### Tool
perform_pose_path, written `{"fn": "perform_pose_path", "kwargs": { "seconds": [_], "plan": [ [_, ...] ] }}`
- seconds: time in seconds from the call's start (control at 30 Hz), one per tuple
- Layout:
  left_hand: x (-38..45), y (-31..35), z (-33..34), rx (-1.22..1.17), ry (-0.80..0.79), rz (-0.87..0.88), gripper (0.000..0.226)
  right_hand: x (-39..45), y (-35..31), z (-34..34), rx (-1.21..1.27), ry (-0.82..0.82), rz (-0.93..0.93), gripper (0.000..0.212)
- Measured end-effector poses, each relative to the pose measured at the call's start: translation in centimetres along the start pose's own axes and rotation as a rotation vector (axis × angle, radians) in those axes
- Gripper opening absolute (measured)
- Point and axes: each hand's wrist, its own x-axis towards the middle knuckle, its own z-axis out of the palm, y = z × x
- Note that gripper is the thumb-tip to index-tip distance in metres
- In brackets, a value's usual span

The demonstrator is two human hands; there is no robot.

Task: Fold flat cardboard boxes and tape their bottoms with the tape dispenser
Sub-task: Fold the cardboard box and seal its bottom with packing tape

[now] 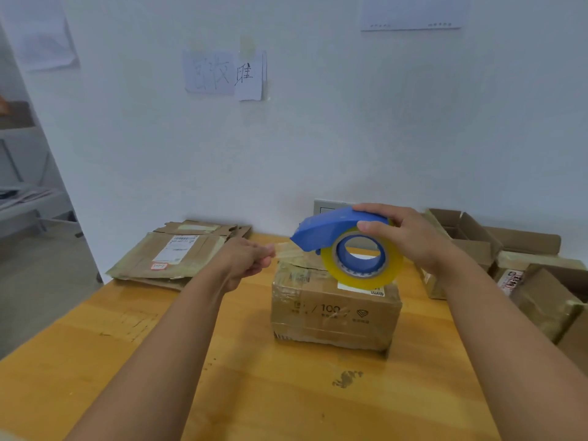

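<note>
The right hand grips the tape dispenser just above the folded box. The left hand pinches the tape's free end – apparently – stretched sideways between the hands, the box directly beneath.

left hand pinching, right hand gripping

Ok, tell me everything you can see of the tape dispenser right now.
The tape dispenser is a blue plastic shell over a yellowish roll of clear tape on a blue core. The right hand grips it from above, holding it upright over the top of the folded box; whether the roll touches the box cannot be told. A strip of tape runs from its nose to the left hand, which pinches the end.
</note>
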Motion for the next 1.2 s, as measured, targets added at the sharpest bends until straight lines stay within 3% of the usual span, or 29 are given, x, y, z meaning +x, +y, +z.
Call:
{"fn": "perform_pose_path", "kwargs": {
  "seconds": [0.23, 0.47, 0.53, 0.63, 0.73, 0.8, 0.9, 0.97, 1.1, 1.2],
  "plan": [
    [0.1, -2.3, -0.3, -0.012, -0.003, -0.033, 0.021, 1.5, -0.5, 1.3, -0.074, -0.042, -0.017, 0.025],
    [0.4, -4.1, 0.4, -0.177, -0.096, -0.119, 0.019, 2.2, -0.5, 2.2, -0.124, -0.028, -0.026, 0.025],
    [0.4, -4.5, 0.5, -0.113, -0.102, -0.137, 0.022, 2.2, -0.5, 2.3, -0.122, -0.020, -0.025, 0.022],
    [-0.2, -5.1, 1.2, 0.143, 0.001, -0.144, 0.022, 2.3, -0.2, 2.4, -0.122, 0.004, -0.020, 0.023],
    [-0.9, -5.5, 2.4, 0.147, 0.186, 0.037, 0.020, 2.1, 0.0, 2.5, -0.112, 0.022, -0.010, 0.027],
    [-1.9, -5.1, 3.0, 0.079, 0.239, 0.192, 0.027, 2.0, 0.1, 2.6, -0.106, 0.028, -0.010, 0.025],
    [-4.0, -4.8, 4.0, 0.150, 0.030, 0.343, 0.033, 2.0, 0.1, 2.7, -0.104, 0.036, -0.011, 0.022],
    [-4.9, -5.3, 4.6, 0.240, -0.056, 0.365, 0.041, 2.1, 0.2, 2.7, -0.099, 0.042, -0.009, 0.021],
    [-4.0, -5.6, 4.5, 0.297, -0.036, 0.424, 0.086, 2.1, 0.4, 3.0, -0.091, 0.079, -0.008, 0.018],
    [-2.7, -5.3, 3.7, 0.440, -0.058, 0.401, 0.099, 2.1, 0.6, 3.3, -0.130, 0.106, -0.007, 0.020]
  ]
}}
